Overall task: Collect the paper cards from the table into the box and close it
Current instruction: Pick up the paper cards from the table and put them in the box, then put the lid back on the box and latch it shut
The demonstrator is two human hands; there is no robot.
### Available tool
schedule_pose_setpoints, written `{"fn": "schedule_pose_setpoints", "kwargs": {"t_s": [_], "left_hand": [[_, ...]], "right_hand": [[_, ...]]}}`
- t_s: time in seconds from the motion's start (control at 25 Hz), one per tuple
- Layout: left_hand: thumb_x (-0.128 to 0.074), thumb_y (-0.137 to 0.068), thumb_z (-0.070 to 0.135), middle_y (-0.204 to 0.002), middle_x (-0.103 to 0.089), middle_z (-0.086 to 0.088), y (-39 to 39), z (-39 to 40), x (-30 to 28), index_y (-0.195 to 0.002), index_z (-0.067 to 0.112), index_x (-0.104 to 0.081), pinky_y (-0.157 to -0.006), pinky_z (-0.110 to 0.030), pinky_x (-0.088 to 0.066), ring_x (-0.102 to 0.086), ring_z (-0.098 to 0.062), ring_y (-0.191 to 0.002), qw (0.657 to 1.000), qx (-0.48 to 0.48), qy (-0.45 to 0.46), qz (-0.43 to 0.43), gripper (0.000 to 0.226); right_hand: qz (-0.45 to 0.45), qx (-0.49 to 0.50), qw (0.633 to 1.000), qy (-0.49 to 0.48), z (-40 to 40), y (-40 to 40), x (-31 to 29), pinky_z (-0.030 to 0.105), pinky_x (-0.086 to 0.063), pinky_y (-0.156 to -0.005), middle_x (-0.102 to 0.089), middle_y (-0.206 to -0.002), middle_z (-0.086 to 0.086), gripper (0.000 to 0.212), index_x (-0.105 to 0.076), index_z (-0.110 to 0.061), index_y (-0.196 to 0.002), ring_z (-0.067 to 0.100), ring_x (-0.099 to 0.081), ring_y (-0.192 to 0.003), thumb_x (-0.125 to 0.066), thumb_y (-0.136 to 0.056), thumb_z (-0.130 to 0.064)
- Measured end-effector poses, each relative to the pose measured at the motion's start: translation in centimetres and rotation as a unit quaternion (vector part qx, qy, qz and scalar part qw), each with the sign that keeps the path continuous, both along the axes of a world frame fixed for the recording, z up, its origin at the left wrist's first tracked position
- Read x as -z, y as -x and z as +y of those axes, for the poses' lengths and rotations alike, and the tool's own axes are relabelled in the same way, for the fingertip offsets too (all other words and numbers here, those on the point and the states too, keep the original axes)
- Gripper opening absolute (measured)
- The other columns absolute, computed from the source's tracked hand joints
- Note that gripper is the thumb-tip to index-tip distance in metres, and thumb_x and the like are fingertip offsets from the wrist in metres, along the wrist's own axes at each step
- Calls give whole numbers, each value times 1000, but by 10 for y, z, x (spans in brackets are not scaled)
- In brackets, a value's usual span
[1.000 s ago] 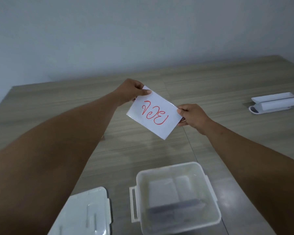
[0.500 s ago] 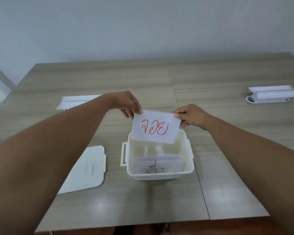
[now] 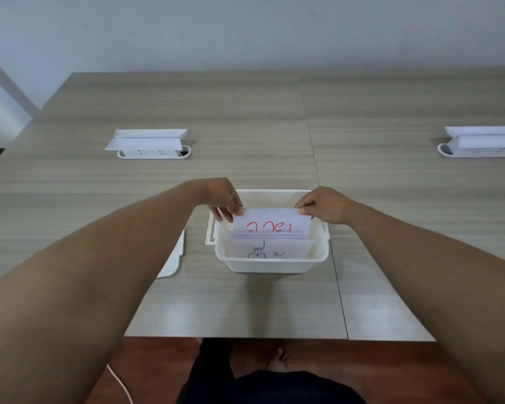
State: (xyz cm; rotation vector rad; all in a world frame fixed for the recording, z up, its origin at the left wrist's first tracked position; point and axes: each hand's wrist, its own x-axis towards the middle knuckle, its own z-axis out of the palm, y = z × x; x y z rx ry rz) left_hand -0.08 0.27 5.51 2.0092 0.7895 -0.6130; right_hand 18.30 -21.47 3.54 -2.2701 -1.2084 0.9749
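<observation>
A white plastic box (image 3: 271,265) stands open near the table's front edge. My left hand (image 3: 222,198) and my right hand (image 3: 324,204) pinch the two top corners of a white paper card with red writing (image 3: 271,223). The card is upright and half sunk into the box, behind other cards. The front card (image 3: 270,250) shows blue writing through the translucent wall. The white lid (image 3: 172,258) lies flat on the table left of the box, mostly hidden by my left forearm.
Two white socket units with raised flaps are set into the wooden table, one at the back left (image 3: 149,144) and one at the right edge (image 3: 481,141). The table's front edge (image 3: 245,337) runs just before my legs. A white cable (image 3: 120,383) lies on the floor.
Both hands brought the red-lettered card from mid-air above the table toward me and down into the box. The view tilted downward, so the box now sits in the middle.
</observation>
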Motion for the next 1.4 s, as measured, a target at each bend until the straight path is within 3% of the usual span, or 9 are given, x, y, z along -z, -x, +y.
{"fn": "schedule_pose_setpoints", "kwargs": {"t_s": [0.12,0.24,0.36,0.56,0.76,1.0,1.12,1.24,1.4], "left_hand": [[-76,-83,16,-78,-72,-3,6,-11,12,-106,6,-75,-63,-26,-58,-69,-12,-72,999,28,-37,12,25],[-78,-81,22,-67,-69,6,9,-16,21,-101,14,-77,-62,-23,-50,-60,-7,-61,995,50,-87,5,21],[-81,-78,22,-80,-71,1,9,-14,31,-97,14,-78,-75,-30,-50,-57,-10,-60,992,61,-107,-9,21],[-79,-79,29,-101,-75,-3,8,-17,43,-104,19,-77,-93,-35,-51,-62,-16,-85,986,94,-134,9,27],[-73,-84,37,-109,-75,3,12,-18,36,-108,22,-77,-103,-35,-45,-63,-16,-106,978,144,-145,40,29],[-70,-85,26,-94,-72,9,28,-12,24,-98,14,-80,-96,-28,-46,-64,-12,-101,988,75,-115,-67,20],[-66,-87,30,-86,-75,-1,42,12,9,-94,10,-79,-85,-28,-49,-67,-16,-85,983,17,-122,-138,25],[-65,-87,31,-88,-76,-9,68,45,3,-91,8,-78,-78,-27,-49,-68,-21,-83,980,17,-137,-140,27],[-62,-88,33,-79,-75,-6,125,108,14,-82,7,-76,-75,-28,-48,-66,-22,-78,979,-16,-164,-121,30]], "right_hand": [[-10,-25,999,30,-8,6,12,19,-44,-78,-69,-114,-2,25,-71,-11,-115,13,-62,-85,-63,-92,-17],[-20,-33,998,42,-13,11,23,18,-38,-91,-67,-125,-2,28,-69,-13,-119,14,-60,-109,-63,-92,-19],[-36,-38,998,47,-11,15,28,18,-35,-97,-65,-129,0,28,-69,-13,-120,17,-56,-122,-62,-93,-19],[-63,-48,995,55,-10,14,28,20,-36,-98,-67,-127,-1,27,-70,-16,-118,16,-57,-121,-61,-93,-19],[-33,-34,996,81,-9,21,21,22,-42,-84,-71,-115,-1,22,-73,-14,-109,17,-67,-93,-60,-92,-18],[-101,2,992,71,-3,37,7,22,-38,-97,-66,-127,-3,28,-71,-14,-115,16,-56,-121,-54,-93,-20],[-160,71,984,42,7,48,0,36,-43,-105,-65,-128,-3,28,-70,-19,-113,19,-56,-122,-52,-91,-20],[-201,121,972,16,30,76,-7,42,-44,-105,-66,-127,-2,34,-70,-21,-112,22,-56,-122,-47,-88,-14],[-214,153,963,-57,87,135,-6,41,-46,-103,-68,-122,2,35,-72,-21,-108,25,-60,-117,-46,-85,-13]]}}
